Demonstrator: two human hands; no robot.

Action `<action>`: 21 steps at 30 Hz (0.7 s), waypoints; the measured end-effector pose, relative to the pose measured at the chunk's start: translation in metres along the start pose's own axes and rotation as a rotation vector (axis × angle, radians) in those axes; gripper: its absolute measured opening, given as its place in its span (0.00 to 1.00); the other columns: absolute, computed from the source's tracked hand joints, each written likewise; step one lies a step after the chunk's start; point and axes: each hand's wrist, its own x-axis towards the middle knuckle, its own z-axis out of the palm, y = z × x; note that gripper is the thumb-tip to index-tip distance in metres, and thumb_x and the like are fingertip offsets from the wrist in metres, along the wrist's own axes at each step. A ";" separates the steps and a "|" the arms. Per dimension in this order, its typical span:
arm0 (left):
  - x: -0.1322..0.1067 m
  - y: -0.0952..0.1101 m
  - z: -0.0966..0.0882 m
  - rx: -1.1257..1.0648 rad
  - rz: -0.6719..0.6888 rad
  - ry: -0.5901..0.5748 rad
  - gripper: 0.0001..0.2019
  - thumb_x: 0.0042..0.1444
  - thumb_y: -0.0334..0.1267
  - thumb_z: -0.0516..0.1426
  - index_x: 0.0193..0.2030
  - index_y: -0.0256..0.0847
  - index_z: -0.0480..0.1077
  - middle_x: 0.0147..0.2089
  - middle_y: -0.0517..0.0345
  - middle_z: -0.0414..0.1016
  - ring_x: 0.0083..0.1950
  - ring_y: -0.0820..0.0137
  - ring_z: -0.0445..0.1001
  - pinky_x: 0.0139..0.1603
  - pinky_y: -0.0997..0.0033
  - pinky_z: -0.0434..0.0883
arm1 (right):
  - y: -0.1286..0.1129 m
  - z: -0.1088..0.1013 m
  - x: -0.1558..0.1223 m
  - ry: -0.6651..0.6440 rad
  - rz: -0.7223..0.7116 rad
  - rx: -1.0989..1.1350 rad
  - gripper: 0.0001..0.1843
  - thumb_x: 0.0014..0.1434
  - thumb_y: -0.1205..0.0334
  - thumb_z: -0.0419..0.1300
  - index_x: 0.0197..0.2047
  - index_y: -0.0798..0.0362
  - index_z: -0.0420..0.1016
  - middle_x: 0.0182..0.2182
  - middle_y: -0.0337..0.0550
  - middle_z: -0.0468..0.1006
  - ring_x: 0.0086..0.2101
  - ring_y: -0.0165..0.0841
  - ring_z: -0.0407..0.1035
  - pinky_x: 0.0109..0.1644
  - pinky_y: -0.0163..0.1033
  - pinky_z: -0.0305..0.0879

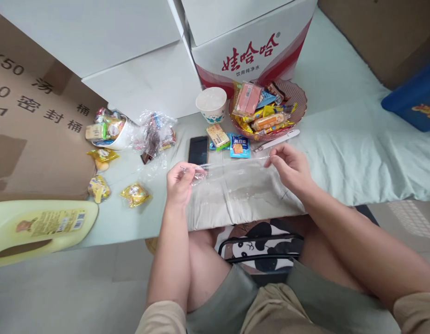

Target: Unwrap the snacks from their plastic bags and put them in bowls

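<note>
A clear plastic zip bag (pixel 236 183) is stretched flat between my hands at the table's front edge. My left hand (pixel 180 183) pinches its left top corner, fingers closed. My right hand (pixel 291 169) pinches the right top corner the same way. Just beyond the bag lie a dark phone (pixel 198 150), a blue snack packet (pixel 239 146) and a yellow biscuit packet (pixel 217 135). A white pen-like tool (pixel 277 140) rests near my right fingers.
A reddish bowl (pixel 300 99) full of wrapped snacks and a white cup (pixel 211 104) stand at the back. A white bowl (pixel 119 139) of snacks, a crumpled clear bag (pixel 155 134) and loose yellow candies (pixel 135 194) lie left. White cartons (pixel 243 46) stand behind. A yellow bottle (pixel 37 229) lies at front left.
</note>
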 end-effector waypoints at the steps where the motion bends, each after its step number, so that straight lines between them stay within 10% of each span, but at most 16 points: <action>1: -0.001 0.003 0.002 -0.013 -0.044 0.012 0.24 0.43 0.59 0.69 0.26 0.40 0.68 0.24 0.59 0.76 0.22 0.71 0.75 0.19 0.76 0.68 | -0.002 0.000 0.000 -0.025 0.086 0.082 0.06 0.57 0.59 0.60 0.32 0.49 0.66 0.22 0.36 0.74 0.24 0.30 0.69 0.32 0.38 0.68; 9: 0.002 0.005 0.005 0.012 -0.243 0.017 0.24 0.43 0.57 0.70 0.27 0.41 0.65 0.17 0.68 0.61 0.15 0.80 0.58 0.11 0.81 0.52 | -0.018 -0.017 0.003 -0.534 0.623 0.648 0.28 0.47 0.34 0.63 0.39 0.49 0.71 0.17 0.36 0.72 0.15 0.33 0.65 0.17 0.34 0.54; 15: 0.009 -0.001 0.002 -0.124 -0.191 0.098 0.24 0.44 0.52 0.70 0.25 0.41 0.61 0.19 0.69 0.57 0.18 0.81 0.58 0.17 0.82 0.57 | -0.013 -0.017 0.003 -0.534 0.509 0.618 0.25 0.50 0.37 0.61 0.42 0.48 0.71 0.22 0.38 0.75 0.24 0.35 0.71 0.27 0.38 0.64; 18: 0.010 0.001 0.002 -0.175 -0.238 0.118 0.24 0.41 0.51 0.71 0.27 0.41 0.61 0.24 0.67 0.63 0.25 0.79 0.67 0.26 0.80 0.69 | -0.010 -0.016 0.003 -0.674 0.563 0.618 0.31 0.50 0.35 0.61 0.50 0.48 0.69 0.19 0.35 0.72 0.19 0.33 0.67 0.21 0.35 0.56; 21: 0.007 0.005 0.003 -0.175 -0.342 0.077 0.25 0.41 0.52 0.71 0.31 0.42 0.62 0.35 0.61 0.73 0.36 0.72 0.76 0.36 0.72 0.77 | -0.008 -0.011 0.002 -0.544 0.537 0.608 0.31 0.51 0.37 0.61 0.51 0.47 0.67 0.20 0.32 0.70 0.17 0.29 0.62 0.19 0.33 0.51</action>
